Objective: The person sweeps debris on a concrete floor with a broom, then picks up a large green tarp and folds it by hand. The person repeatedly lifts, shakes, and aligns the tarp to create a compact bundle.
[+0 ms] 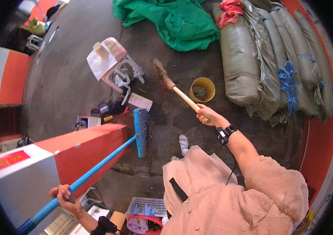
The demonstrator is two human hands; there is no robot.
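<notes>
My left hand is closed around the blue pole of a push broom. The broom's wide head with dark bristles is raised beside the corner of a red and white wall. My right hand grips the pale wooden handle of a brown-headed duster. Its fluffy brown end points away to the upper left and is slightly blurred. Just beyond that handle, a yellow bin stands on the floor with something grey inside.
Long wrapped grey-green rolls lie along the right wall. A green tarp is heaped at the far side. A white stool carries papers and a cup, with small items on the floor nearby. Baskets stand close by me.
</notes>
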